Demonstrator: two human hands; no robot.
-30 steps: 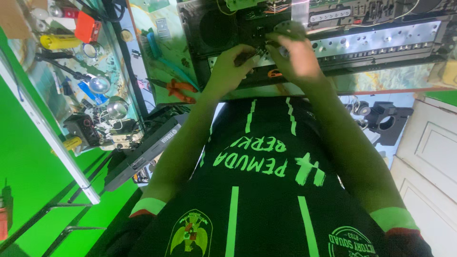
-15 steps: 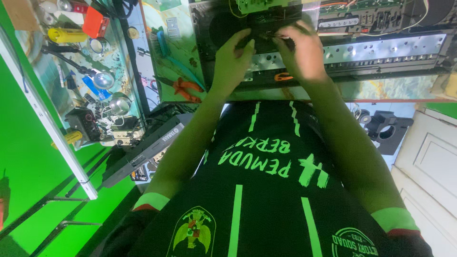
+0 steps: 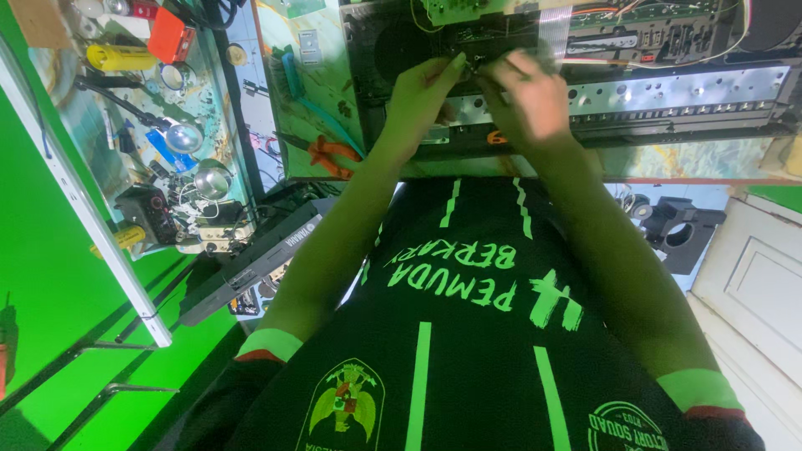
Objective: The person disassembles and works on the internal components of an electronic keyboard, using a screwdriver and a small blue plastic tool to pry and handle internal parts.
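Both hands meet over the opened device (image 3: 585,75) on the desk (image 3: 317,125), left hand (image 3: 422,104) and blurred right hand (image 3: 526,100) fingertip to fingertip, their grip unclear

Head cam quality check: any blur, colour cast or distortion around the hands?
Head view: strong green cast overall; right hand smeared by motion blur, left hand sharper; wide-angle bending at the edges, the white bar leaning; shiny metal panel of the opened device shows mild glare; small parts between the fingertips are unreadable.
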